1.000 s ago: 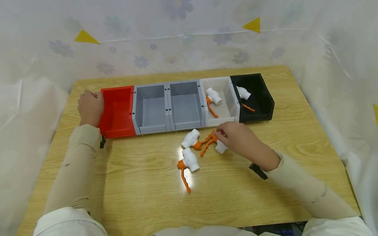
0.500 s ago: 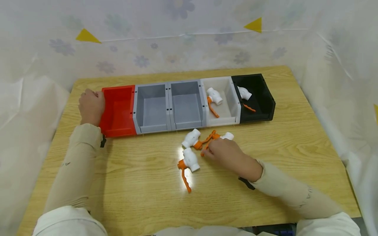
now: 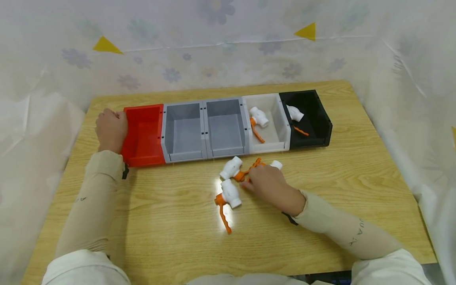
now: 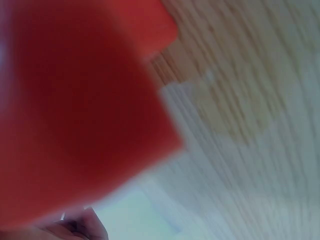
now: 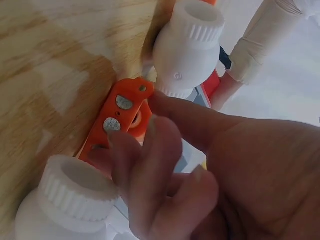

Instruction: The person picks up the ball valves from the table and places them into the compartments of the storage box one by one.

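Note:
My right hand (image 3: 267, 184) pinches the orange handle (image 5: 117, 112) of a white ball valve (image 3: 276, 164), thumb at the handle's end and fingers along its side. That valve lies on the table, partly hidden by the hand; its ribbed socket (image 5: 77, 187) shows in the right wrist view. Just left of it are two more white ball valves with orange handles, an upper valve (image 3: 231, 168) and a lower valve (image 3: 230, 194). At the far left, my left hand (image 3: 111, 128) grips the left side wall of the red bin (image 3: 144, 160), fingers curled.
Right of the red bin run two grey bins (image 3: 185, 156) in the same row. A white bin (image 3: 268, 147) and a black bin (image 3: 317, 140) end it, each with one ball valve inside. The wooden table (image 3: 171, 237) has a floral curtain behind it.
My right hand has shifted left and toward me over the rightmost loose valve, and that valve has turned slightly. My left hand stays at the red bin.

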The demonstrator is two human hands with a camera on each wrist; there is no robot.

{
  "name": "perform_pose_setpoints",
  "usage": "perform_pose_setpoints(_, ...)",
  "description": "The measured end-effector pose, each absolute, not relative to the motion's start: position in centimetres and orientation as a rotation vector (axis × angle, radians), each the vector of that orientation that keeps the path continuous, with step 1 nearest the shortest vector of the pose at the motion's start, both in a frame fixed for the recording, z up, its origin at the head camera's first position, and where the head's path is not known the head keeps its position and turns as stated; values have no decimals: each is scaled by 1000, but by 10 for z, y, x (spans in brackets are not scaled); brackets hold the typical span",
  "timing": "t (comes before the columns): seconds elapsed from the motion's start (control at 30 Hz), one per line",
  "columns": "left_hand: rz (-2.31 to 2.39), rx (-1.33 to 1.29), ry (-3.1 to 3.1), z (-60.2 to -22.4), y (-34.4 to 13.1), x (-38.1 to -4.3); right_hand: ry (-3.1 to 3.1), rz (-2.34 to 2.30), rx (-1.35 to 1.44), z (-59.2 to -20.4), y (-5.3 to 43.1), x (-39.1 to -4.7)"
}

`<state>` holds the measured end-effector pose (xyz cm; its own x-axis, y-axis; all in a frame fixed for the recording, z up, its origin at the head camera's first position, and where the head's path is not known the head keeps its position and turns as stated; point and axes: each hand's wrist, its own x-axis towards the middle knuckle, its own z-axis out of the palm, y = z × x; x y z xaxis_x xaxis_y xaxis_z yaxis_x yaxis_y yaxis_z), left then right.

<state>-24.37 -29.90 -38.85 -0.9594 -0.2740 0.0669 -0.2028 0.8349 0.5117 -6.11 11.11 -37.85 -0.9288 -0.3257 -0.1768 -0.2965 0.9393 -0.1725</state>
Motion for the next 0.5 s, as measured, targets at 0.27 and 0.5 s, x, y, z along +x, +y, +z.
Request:
perform_pose_setpoints(0.27,-774,370,-2885,-388,-297,-242,2775,-198,-360,-377,121,-57)
perform_pose_setpoints(0.5,-746,360,-2874,-390,-299,-245,2772,-132,-309,-378,139,-47)
